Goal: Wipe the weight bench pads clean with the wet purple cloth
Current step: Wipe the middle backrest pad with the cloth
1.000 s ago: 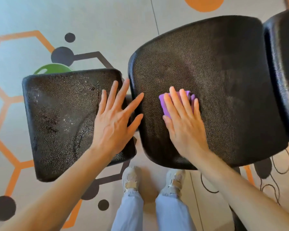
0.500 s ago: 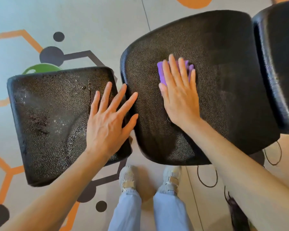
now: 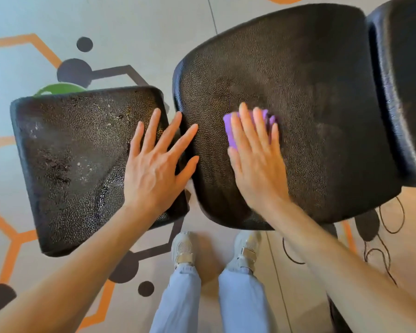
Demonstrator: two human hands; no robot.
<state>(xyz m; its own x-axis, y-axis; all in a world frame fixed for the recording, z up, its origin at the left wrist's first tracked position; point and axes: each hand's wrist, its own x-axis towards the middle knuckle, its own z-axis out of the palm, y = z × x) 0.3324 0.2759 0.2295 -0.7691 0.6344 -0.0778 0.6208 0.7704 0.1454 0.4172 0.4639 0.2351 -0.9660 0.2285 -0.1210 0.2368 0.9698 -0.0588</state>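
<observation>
Two black textured bench pads lie below me. The small left pad [image 3: 77,164] carries white specks and wet streaks. The large middle pad [image 3: 310,111] is beside it, across a narrow gap. My right hand [image 3: 255,155] lies flat with straight fingers on the purple cloth [image 3: 231,131], pressing it onto the middle pad's left part; most of the cloth is hidden under the fingers. My left hand [image 3: 154,164] rests flat, fingers spread, on the left pad's right edge, fingertips reaching over the gap.
A third black pad [image 3: 404,92] adjoins at the far right. A green round object [image 3: 58,88] peeks out behind the left pad. My feet in pale shoes [image 3: 185,248] stand under the gap. The floor has orange hexagon lines and dark dots.
My right hand slid the purple cloth away from me up the middle pad, then back toward me. My left hand stayed resting on the left pad.
</observation>
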